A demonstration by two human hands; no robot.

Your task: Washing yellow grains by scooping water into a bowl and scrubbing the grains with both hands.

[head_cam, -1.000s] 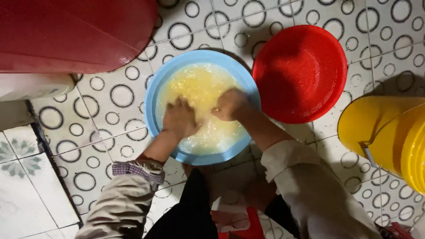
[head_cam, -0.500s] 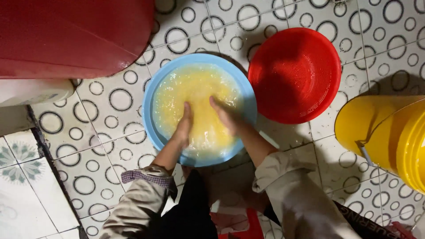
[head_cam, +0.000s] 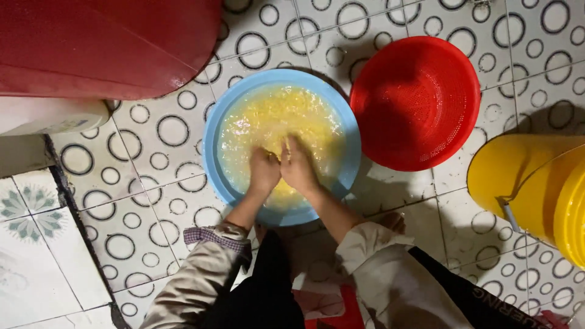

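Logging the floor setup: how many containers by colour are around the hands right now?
Blue basin: 1, with the left hand and right hand in it
Red strainer basket: 1
Red tub: 1
Yellow buckets: 2
Total: 5

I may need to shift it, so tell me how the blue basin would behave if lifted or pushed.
The blue basin is probably heavy, since cloudy water and yellow grain fill it nearly to the rim. The water would likely slosh over if it were tilted or shoved. Its thin plastic wall may flex, and it might slide easily on the glossy tiled floor.
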